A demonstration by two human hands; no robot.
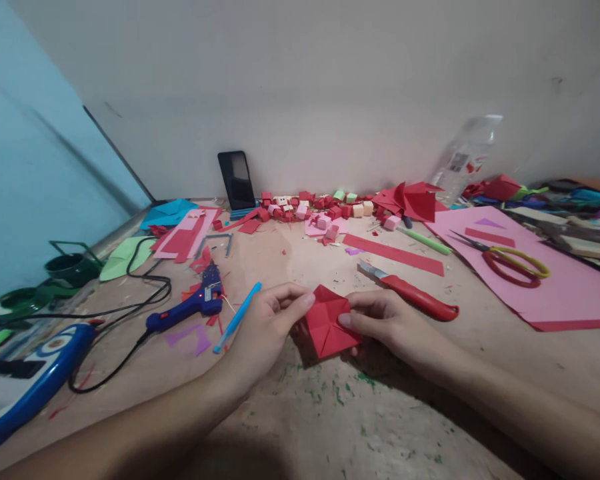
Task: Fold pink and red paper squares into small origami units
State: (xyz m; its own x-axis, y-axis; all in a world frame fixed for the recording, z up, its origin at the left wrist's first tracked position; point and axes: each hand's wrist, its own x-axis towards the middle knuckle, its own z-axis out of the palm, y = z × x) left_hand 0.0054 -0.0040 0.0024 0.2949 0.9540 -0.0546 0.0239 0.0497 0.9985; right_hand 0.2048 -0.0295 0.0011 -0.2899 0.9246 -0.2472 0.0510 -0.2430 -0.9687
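Between my two hands is a small square of folded red paper [329, 323], with crease lines running across its face. My left hand [280, 313] pinches its left edge between thumb and fingers. On the opposite edge, my right hand [380, 317] grips with the thumb on top and the fingers underneath, partly hidden. The paper is held just above the table, its shadow below. A red-handled utility knife [415, 297] lies close behind my right hand. Beside my left wrist lies a blue pen-like stick [237, 319].
Left are a blue glue gun [193, 303], its black cord and a blue-white power strip [40, 383]. A phone [237, 180] leans on the wall near several small paper cubes [303, 211]. Right, scissors [513, 263] lie on pink paper [570, 267], near a plastic bottle [465, 160].
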